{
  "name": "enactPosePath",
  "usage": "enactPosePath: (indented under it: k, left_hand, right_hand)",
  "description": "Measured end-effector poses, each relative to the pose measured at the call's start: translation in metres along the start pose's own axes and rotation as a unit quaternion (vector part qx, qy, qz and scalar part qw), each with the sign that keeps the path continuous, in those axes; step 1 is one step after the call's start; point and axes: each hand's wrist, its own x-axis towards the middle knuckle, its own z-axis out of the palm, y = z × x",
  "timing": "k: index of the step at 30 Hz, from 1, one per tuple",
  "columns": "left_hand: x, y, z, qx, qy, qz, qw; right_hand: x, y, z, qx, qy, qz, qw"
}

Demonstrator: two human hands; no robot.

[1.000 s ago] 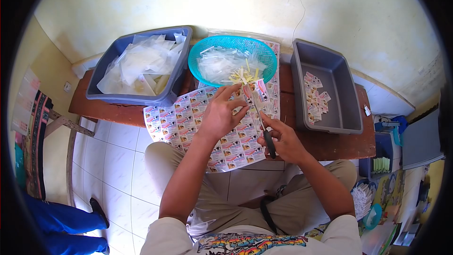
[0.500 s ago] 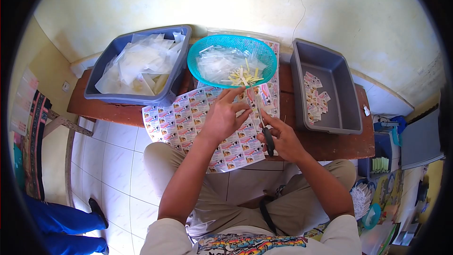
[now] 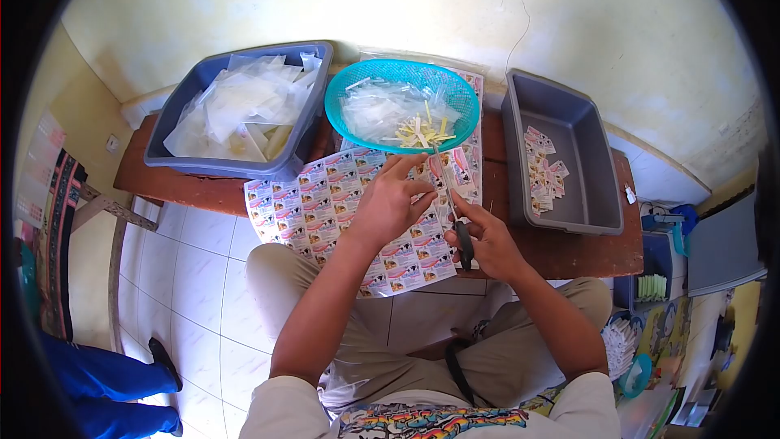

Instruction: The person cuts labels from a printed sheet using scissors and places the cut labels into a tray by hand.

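My right hand (image 3: pixel 489 242) is closed around the black handle of a pair of scissors (image 3: pixel 463 237). The blades point away from me, their tips close to the front rim of the turquoise basket (image 3: pixel 335 118). My left hand (image 3: pixel 392 202) pinches the printed label sheet (image 3: pixel 313 210) beside the blades; its fingertips partly hide the paper there. Rows of small pictures and text cover the sheet, which hangs over the bench's front edge above my lap. Clear plastic pieces (image 3: pixel 375 110) and yellowish strips (image 3: pixel 422 132) lie in the basket.
A grey-blue tub (image 3: pixel 231 169) of translucent plastic bags stands on the left of the wooden bench (image 3: pixel 597 256). On the right, a grey tub (image 3: pixel 581 154) holds cut labels (image 3: pixel 543 167). Another person's blue-clad legs (image 3: pixel 106 366) are at lower left. The wall rises behind the bench.
The view has shifted slightly. My hands and the scissors stay almost in place at the sheet, with only a small movement of the blades.
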Motion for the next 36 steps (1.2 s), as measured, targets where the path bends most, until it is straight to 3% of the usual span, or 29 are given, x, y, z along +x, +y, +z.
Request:
enactPosePath:
  k: [17,36]
  left_hand:
    - [-0.002,-0.003,0.003,-0.005,0.000,0.002,1.000]
    - [-0.016,-0.010,-0.005,-0.010,-0.019,-0.013,1.000]
  right_hand:
    - [0.001,0.009,-0.003,-0.048,-0.003,-0.032,0.998]
    - [-0.005,-0.002,0.008,-0.052,-0.021,0.043,0.997]
